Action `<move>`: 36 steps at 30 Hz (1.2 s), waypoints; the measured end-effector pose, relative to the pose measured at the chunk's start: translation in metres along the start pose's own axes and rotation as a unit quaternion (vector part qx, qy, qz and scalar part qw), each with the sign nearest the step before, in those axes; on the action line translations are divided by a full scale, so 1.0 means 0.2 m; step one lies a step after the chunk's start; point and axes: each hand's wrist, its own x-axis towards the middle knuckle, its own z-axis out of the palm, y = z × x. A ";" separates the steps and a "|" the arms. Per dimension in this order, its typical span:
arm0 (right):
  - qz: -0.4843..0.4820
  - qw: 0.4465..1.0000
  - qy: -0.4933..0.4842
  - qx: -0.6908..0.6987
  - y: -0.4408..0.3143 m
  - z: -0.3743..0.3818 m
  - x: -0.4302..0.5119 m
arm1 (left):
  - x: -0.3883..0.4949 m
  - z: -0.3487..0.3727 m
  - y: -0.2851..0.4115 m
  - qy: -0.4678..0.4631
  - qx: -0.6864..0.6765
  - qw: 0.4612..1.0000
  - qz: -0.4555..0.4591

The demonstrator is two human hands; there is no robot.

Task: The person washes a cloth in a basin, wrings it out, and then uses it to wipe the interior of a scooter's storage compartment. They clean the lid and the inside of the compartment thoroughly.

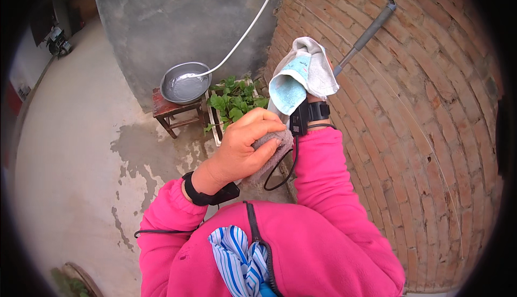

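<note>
My left hand (242, 147) is closed around a bunched grey-brown terry cloth (274, 151), thumb and fingers pressed together. Beyond it, a light grey towel with a pale blue printed face (299, 70) is held up in loose folds by my right hand (313, 97). Most of that hand is hidden behind the fabric; its wrist shows below. I cannot tell whether the two cloth parts are one piece. A grey pole handle (365, 34) runs to the upper right from behind the towel; its lower end is hidden.
A metal basin (166, 83) stands on a red wooden stool (161, 105), with a white hose (246, 34) reaching into it. Leafy plants (234, 103) grow in a white box beside it. A brick wall (404, 135) rises on the right. Wet patches (137, 155) mark the concrete floor.
</note>
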 end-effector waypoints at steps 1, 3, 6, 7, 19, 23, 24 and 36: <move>-0.107 0.974 0.096 -0.177 0.05 0.01 0.05 | 0.00 0.02 -0.01 0.003 -0.001 1.000 0.000; -0.318 0.757 0.060 -0.568 0.18 -0.03 0.05 | -0.02 0.03 -0.04 0.029 0.041 0.998 -0.040; -0.234 0.791 0.048 -0.563 0.27 -0.14 0.05 | -0.06 -0.01 -0.15 0.090 0.085 0.986 -0.111; -0.166 0.842 0.070 -0.509 0.27 -0.18 0.05 | -0.08 -0.03 -0.19 0.104 0.094 0.980 -0.141; 0.043 0.936 -0.067 -0.342 0.10 -0.35 -0.43 | 0.06 0.16 -0.58 0.033 -0.016 0.937 -0.347; -0.040 0.907 -0.014 -0.419 -0.07 -0.47 -0.43 | 0.17 0.25 -0.48 -0.113 -0.214 0.907 -0.344; -0.084 0.906 0.018 -0.415 -0.09 -0.48 -0.41 | 0.18 0.30 -0.44 -0.193 -0.101 0.932 -0.289; 0.014 0.771 -0.338 -0.540 -0.41 -0.74 -0.59 | 0.39 0.33 -0.46 -0.158 -0.351 0.829 -0.405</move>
